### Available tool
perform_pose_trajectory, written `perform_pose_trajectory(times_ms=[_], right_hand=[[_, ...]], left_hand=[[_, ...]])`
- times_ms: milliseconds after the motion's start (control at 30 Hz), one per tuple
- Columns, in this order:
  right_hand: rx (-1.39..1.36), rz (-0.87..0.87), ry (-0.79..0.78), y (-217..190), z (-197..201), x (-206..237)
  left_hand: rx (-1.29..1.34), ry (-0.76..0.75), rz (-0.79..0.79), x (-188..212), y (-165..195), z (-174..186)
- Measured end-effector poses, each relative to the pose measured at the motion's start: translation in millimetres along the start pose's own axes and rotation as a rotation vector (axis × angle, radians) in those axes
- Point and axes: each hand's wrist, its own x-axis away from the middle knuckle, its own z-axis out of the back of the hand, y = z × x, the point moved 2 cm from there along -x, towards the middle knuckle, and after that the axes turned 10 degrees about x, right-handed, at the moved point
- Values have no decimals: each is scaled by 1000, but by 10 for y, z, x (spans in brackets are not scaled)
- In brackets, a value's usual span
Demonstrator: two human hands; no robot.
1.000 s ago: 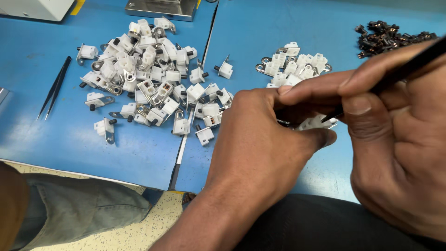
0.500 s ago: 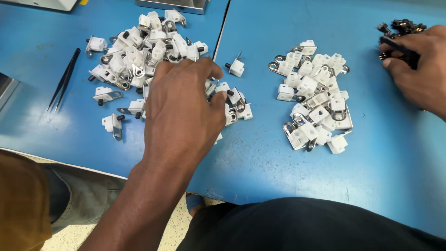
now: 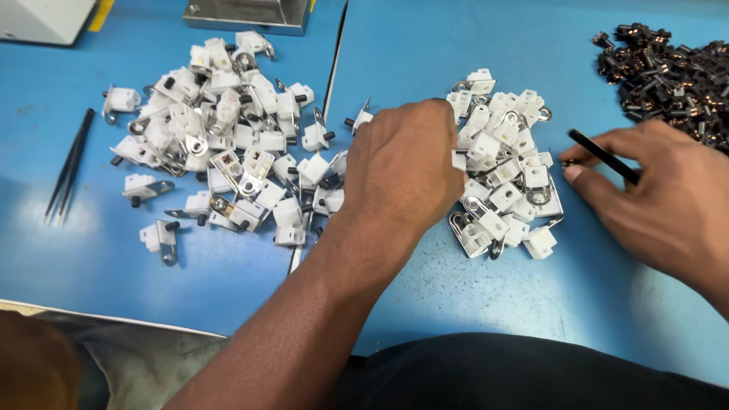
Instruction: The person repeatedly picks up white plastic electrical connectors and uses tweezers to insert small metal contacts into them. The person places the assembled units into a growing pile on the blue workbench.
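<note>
My left hand (image 3: 402,163) rests knuckles up on the blue table (image 3: 425,304), between two heaps of white plastic parts with metal lugs. Its fingers curl down at the edge of the right heap (image 3: 505,178), and whatever is under them is hidden. The larger left heap (image 3: 220,144) lies just beside its thumb. My right hand (image 3: 661,201) is to the right of the right heap and grips thin black tweezers (image 3: 604,156). The tips point left, with a tiny dark piece (image 3: 566,162) at them, close to the heap.
A heap of small black and copper parts (image 3: 668,68) lies at the far right. A second pair of black tweezers (image 3: 70,168) lies on the left. A metal fixture (image 3: 247,14) and a white box (image 3: 42,17) stand at the far edge.
My left hand has moved right, from the left heap to the edge of the right heap. My right hand has come down from the black parts toward the right heap with the tweezers.
</note>
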Motion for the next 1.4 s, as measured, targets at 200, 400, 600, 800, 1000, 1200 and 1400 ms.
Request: perform_pose_trajectory(times_ms=[200,400,600,800,1000,1200,1400], right_hand=[[-795,-313,-141,-85,310,112],[-1045,12,39,-385,723,237],[-908,53,109,-648,873,386],[-957,16,139,-593,886,437],[-763,252,132,-615,829,528],[-1075,81,-21,-345,666,337],[-1270,168,35,-246,762,109]], left_hand=[[247,8,67,236,46,199],[721,-99,105,561,324,284],[949,-17,-10,685,387,280],[799,-1,70,726,398,248],[856,0,70,758,403,261],[889,26,29,758,376,260],[853,-36,84,718,418,225]])
